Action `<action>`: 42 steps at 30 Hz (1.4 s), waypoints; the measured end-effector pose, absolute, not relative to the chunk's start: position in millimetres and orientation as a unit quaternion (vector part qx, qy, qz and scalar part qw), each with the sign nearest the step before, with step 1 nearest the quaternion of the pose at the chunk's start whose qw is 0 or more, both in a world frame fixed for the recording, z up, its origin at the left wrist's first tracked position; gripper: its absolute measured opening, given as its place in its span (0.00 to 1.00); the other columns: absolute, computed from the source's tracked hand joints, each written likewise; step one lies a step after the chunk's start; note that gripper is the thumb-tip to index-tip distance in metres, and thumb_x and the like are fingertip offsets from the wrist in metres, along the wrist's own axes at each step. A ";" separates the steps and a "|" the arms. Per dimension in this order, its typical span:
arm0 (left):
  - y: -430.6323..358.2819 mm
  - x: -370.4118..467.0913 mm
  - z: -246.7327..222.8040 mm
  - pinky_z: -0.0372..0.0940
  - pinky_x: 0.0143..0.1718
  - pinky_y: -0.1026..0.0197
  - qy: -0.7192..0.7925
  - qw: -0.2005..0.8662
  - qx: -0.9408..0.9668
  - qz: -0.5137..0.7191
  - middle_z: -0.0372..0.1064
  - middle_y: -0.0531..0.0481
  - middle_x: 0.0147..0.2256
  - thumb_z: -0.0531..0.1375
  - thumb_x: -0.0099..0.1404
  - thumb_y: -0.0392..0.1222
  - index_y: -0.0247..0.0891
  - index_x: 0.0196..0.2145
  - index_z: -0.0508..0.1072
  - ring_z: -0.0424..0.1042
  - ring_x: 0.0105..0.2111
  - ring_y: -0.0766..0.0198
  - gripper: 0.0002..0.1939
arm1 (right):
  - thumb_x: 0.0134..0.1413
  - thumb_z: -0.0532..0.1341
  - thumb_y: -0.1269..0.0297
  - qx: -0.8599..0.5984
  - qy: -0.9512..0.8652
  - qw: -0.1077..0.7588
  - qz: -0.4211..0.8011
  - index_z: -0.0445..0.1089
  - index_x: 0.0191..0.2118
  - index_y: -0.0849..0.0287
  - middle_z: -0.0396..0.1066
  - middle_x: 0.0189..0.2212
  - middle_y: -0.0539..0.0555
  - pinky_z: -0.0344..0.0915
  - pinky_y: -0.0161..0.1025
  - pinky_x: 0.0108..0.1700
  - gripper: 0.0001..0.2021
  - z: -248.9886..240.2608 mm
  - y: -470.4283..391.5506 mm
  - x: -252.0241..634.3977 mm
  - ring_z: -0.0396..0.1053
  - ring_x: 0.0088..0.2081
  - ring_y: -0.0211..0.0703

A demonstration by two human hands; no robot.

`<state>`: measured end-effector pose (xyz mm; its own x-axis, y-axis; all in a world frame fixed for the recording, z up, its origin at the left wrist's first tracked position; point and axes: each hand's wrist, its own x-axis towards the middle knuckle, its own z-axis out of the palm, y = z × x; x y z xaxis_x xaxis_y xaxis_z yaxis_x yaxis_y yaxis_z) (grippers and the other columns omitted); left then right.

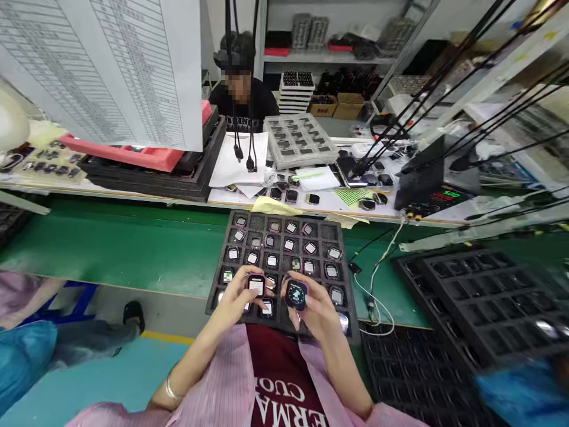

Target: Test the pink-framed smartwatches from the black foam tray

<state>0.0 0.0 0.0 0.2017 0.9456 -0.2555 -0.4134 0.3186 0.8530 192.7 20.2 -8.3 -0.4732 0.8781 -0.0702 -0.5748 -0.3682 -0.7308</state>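
My left hand (237,299) holds a pinkish-framed smartwatch (256,285) with a lit, mostly white screen, its thumb against the watch. Close beside it, my right hand (313,302) grips a dark smartwatch (296,295) showing a round dial on a black screen. Both hands are over a black foam tray (287,217) divided into square compartments. Many of these hold watches, most with white screens, such as the watch (271,260) near the middle. The hands hide part of the tray's lower rows.
Stacked black trays (484,284) lie at the right, by a white cable (377,279). A shelf across the back bears a clear tray (300,139), papers and a power supply (438,198). Cables hang overhead. A person (242,89) sits opposite; another person's legs show at left.
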 end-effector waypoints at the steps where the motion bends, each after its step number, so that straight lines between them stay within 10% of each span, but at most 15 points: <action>1: 0.3 0.2 -0.4 0.72 0.32 0.60 0.407 0.703 0.326 0.484 0.72 0.46 0.41 0.56 0.61 0.34 0.40 0.45 0.64 0.74 0.40 0.57 0.14 | 0.53 0.66 0.59 -0.235 -0.327 0.458 0.793 0.73 0.51 0.52 0.75 0.37 0.55 0.62 0.32 0.16 0.19 -8.7 19.6 193.1 0.67 0.17 0.36; 42: -0.2 -0.1 2.2 0.72 0.33 0.60 0.421 0.699 0.324 0.479 0.71 0.46 0.42 0.57 0.61 0.34 0.39 0.46 0.64 0.73 0.42 0.55 0.14 | 0.56 0.63 0.66 -0.283 -0.391 0.414 0.772 0.64 0.57 0.52 0.71 0.46 0.58 0.70 0.37 0.24 0.22 2.4 17.8 193.1 0.74 0.28 0.43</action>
<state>-0.1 -0.2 2.2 0.1879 0.9422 -0.2775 -0.3965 0.3313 0.8562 193.1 17.8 2.4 -0.4973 0.8602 -0.1127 -0.4173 -0.3511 -0.8382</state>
